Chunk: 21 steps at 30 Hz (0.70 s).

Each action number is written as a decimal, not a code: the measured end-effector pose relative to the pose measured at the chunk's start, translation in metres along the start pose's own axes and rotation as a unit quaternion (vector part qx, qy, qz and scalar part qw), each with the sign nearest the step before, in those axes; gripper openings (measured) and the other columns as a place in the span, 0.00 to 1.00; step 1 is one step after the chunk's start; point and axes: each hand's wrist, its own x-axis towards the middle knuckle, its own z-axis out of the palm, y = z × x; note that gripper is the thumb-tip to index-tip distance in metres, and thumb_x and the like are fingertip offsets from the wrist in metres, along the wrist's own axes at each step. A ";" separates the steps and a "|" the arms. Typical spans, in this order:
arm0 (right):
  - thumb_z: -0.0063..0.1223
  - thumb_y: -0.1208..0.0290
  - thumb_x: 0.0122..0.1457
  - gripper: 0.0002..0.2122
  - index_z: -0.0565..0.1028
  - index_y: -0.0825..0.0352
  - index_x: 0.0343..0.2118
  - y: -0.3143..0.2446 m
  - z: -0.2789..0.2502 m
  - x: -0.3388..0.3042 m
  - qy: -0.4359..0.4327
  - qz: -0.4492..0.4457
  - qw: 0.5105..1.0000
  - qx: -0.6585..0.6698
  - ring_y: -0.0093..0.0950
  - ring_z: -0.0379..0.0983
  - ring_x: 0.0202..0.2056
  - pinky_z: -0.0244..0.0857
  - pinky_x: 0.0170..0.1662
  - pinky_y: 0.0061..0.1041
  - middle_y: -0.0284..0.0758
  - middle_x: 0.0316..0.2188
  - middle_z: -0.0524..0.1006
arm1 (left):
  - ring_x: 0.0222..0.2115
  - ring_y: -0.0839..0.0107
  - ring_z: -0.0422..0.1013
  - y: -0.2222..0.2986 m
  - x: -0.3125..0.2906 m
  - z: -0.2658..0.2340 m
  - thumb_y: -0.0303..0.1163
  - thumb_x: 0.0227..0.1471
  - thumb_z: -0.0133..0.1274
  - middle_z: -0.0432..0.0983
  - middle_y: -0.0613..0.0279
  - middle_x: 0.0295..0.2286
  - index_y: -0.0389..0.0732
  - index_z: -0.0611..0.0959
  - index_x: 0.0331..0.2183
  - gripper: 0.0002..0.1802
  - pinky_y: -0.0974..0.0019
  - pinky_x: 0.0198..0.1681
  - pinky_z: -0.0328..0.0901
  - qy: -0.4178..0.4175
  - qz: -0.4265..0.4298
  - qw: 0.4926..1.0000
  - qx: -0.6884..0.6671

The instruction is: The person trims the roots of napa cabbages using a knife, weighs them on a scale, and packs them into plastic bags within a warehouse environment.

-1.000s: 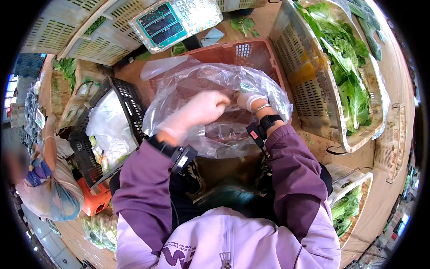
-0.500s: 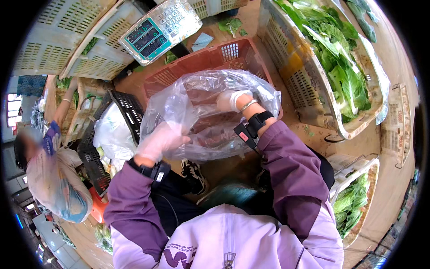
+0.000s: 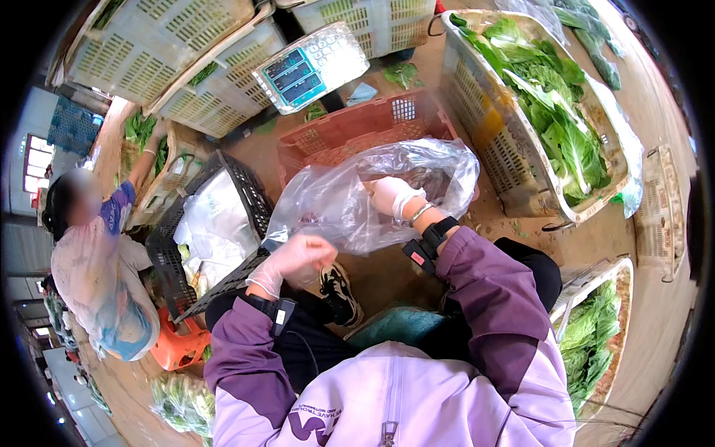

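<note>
A large clear plastic bag [image 3: 339, 208] spreads in front of me, its mouth gaping toward the right and its left part crumpled. My right hand [image 3: 393, 198], in a thin whitish glove, lies over the bag with its fingers closed on the film. At the bag's lower left edge is my left hand [image 3: 302, 255], also gloved, with curled fingers; whether film is between them is hidden. Behind and partly under the bag stands a reddish-brown plastic crate [image 3: 335, 138], whose near side the bag covers.
A scale [image 3: 313, 67] with a display stands behind the crate. Pale crates of leafy greens [image 3: 555, 112] are at right. A black crate [image 3: 167, 246] holds white bags at left. Another person [image 3: 100, 276] sits beyond it, by an orange stool [image 3: 179, 343].
The surroundings have shifted right in view. My left hand has drawn down from the bag's opening and curled its fingers. The bag's left side has sunk and bunched together.
</note>
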 end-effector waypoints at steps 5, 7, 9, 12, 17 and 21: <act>0.47 0.51 0.56 0.20 0.76 0.63 0.41 -0.044 -0.021 0.002 -0.084 0.013 0.985 0.153 0.33 0.76 0.33 0.67 0.41 0.28 0.41 0.29 0.78 | 0.46 0.59 0.64 0.040 0.014 -0.010 0.32 0.34 0.63 0.69 0.54 0.44 0.37 0.73 0.45 0.33 0.61 0.49 0.59 0.426 0.257 0.748 0.438; 0.47 0.51 0.57 0.21 0.75 0.64 0.43 -0.045 -0.021 0.012 -0.089 -0.023 0.910 0.403 0.30 0.75 0.34 0.67 0.40 0.27 0.38 0.32 0.79 | 0.52 0.55 0.59 0.060 0.023 -0.008 0.32 0.30 0.64 0.65 0.50 0.48 0.38 0.70 0.50 0.40 0.58 0.54 0.55 0.436 0.231 0.726 0.480; 0.47 0.53 0.58 0.23 0.70 0.65 0.50 -0.056 -0.035 0.017 -0.146 -0.024 0.766 0.626 0.27 0.74 0.38 0.68 0.41 0.25 0.36 0.42 0.75 | 0.51 0.54 0.60 0.045 0.038 -0.028 0.32 0.31 0.64 0.65 0.49 0.48 0.38 0.69 0.50 0.40 0.58 0.54 0.56 0.391 0.245 0.780 0.423; 0.46 0.64 0.57 0.21 0.64 0.58 0.55 -0.067 -0.045 0.037 0.007 -0.114 0.848 0.517 0.28 0.75 0.39 0.68 0.39 0.28 0.36 0.41 0.76 | 0.43 0.62 0.68 0.035 0.061 -0.057 0.31 0.40 0.59 0.71 0.52 0.42 0.37 0.70 0.50 0.32 0.63 0.48 0.62 0.270 0.223 0.915 0.202; 0.44 0.64 0.54 0.19 0.69 0.56 0.51 -0.067 -0.035 0.064 0.056 -0.121 0.987 -0.089 0.38 0.74 0.37 0.68 0.40 0.33 0.42 0.39 0.76 | 0.34 0.76 0.71 0.015 0.092 -0.102 0.27 0.49 0.51 0.76 0.65 0.33 0.35 0.72 0.49 0.23 0.70 0.40 0.65 0.301 0.078 0.948 -0.066; 0.44 0.61 0.53 0.14 0.77 0.61 0.37 -0.049 -0.040 0.079 0.011 -0.029 0.990 -0.136 0.40 0.75 0.36 0.68 0.39 0.36 0.40 0.33 0.78 | 0.38 0.70 0.71 0.067 0.076 -0.048 0.30 0.44 0.55 0.73 0.55 0.39 0.35 0.71 0.49 0.28 0.67 0.42 0.65 0.446 0.275 0.841 0.135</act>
